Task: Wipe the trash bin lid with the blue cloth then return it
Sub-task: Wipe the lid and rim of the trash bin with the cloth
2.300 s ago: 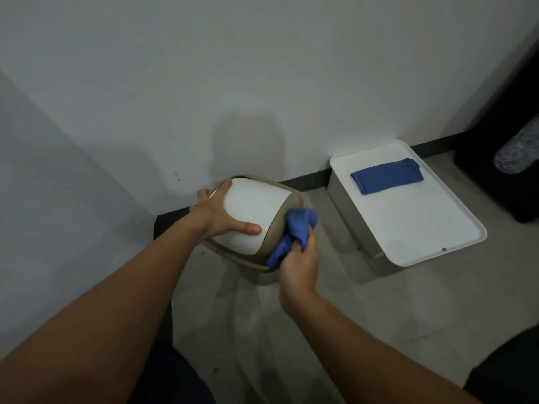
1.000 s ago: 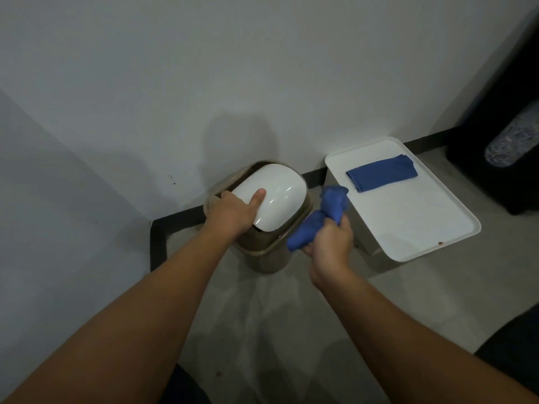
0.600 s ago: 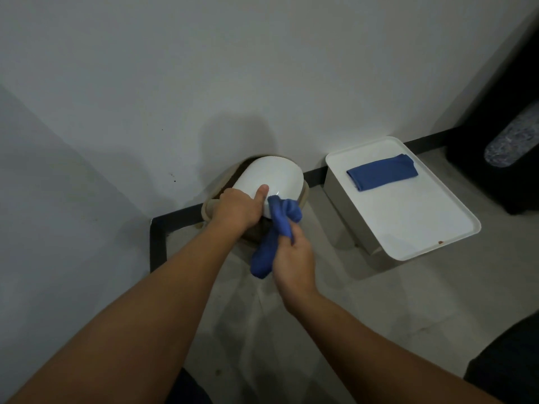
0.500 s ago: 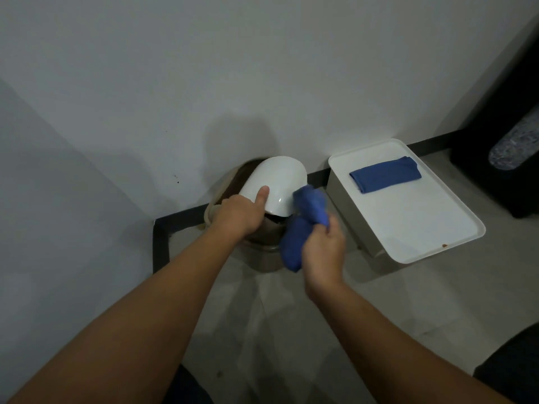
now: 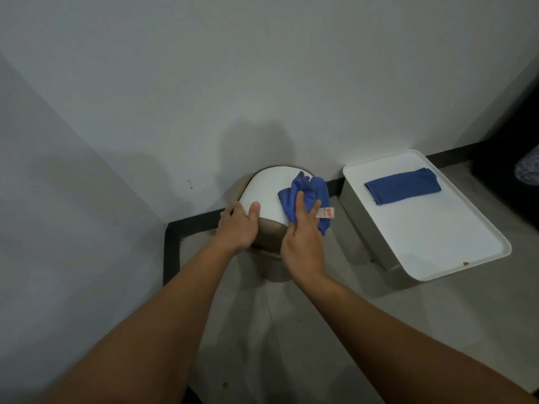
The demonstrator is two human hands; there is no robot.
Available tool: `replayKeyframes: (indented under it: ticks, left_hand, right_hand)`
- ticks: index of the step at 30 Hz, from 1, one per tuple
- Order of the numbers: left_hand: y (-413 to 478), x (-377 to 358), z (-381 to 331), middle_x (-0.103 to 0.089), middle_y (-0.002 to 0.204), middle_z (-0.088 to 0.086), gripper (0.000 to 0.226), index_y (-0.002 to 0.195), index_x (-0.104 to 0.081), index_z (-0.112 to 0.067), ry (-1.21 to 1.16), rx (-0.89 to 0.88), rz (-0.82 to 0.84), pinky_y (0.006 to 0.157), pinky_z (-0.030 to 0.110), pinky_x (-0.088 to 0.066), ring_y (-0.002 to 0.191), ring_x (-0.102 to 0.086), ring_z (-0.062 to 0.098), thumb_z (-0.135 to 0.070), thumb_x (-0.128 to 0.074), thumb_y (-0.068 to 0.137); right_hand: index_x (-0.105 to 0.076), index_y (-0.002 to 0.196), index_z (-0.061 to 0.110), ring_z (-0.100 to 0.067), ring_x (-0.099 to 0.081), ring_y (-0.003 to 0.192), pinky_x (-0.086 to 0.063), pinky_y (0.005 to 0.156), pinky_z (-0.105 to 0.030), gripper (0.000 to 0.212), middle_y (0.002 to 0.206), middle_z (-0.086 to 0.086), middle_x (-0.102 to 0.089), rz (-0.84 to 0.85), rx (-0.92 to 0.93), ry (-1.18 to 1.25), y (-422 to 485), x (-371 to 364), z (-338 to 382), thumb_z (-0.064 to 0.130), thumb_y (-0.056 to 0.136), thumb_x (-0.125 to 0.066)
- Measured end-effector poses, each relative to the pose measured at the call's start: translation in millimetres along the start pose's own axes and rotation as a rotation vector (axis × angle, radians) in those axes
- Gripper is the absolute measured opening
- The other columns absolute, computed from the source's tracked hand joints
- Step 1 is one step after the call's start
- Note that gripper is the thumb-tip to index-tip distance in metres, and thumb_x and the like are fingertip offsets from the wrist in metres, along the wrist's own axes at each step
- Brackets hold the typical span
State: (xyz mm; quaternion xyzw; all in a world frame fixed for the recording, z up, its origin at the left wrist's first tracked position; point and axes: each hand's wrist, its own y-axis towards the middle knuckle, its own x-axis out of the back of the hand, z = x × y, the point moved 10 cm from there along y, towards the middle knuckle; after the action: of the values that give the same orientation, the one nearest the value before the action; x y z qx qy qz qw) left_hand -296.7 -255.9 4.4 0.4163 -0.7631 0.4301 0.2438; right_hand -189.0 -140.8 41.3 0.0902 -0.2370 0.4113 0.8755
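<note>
Cloth (image 5: 309,190) under flat right hand (image 5: 303,243), left (image 5: 237,228) gripping lid (image 5: 264,196)

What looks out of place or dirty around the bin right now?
Only a small reddish-brown spot near the front corner of the white box lid, marring its otherwise clean surface. Nothing looks spilled or damaged.

Grey floor (image 5: 408,330): beige trash bin (image 5: 272,271) stands at the wall's foot; white box (image 5: 361,228) just right of the bin.
</note>
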Motion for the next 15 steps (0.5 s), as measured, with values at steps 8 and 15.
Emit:
replayKeyframes:
  ticks: [8,15]
  left_hand:
    - [-18.6,-13.1,2.2,-0.024,0.151,0.025,0.079,0.147,-0.003,0.0,-0.014,0.185,-0.049,0.11,0.045,-0.026,0.137,-0.028,0.037,-0.056,-0.016,0.092]
    - [-35.3,-27.0,-31.9,-0.051,0.132,0.026,0.056,0.133,-0.044,-0.004,0.189,-0.036,0.071,0.097,0.038,-0.037,0.12,-0.048,0.038,-0.038,-0.014,0.099]
  right_hand:
    - [-0.005,0.139,0.04,-0.023,0.022,0.139,-0.014,0.115,-0.052,0.06,0.145,0.014,0.022,0.029,0.063,-0.091,-26.0,-10.4,3.2,0.009,0.096,-0.033]
    - [-0.026,0.134,0.044,0.013,-0.055,0.084,-0.044,0.07,-0.003,0.046,0.109,0.011,-0.053,-0.234,-0.156,0.523,-40.3,15.6,-26.7,0.018,0.097,-0.036]
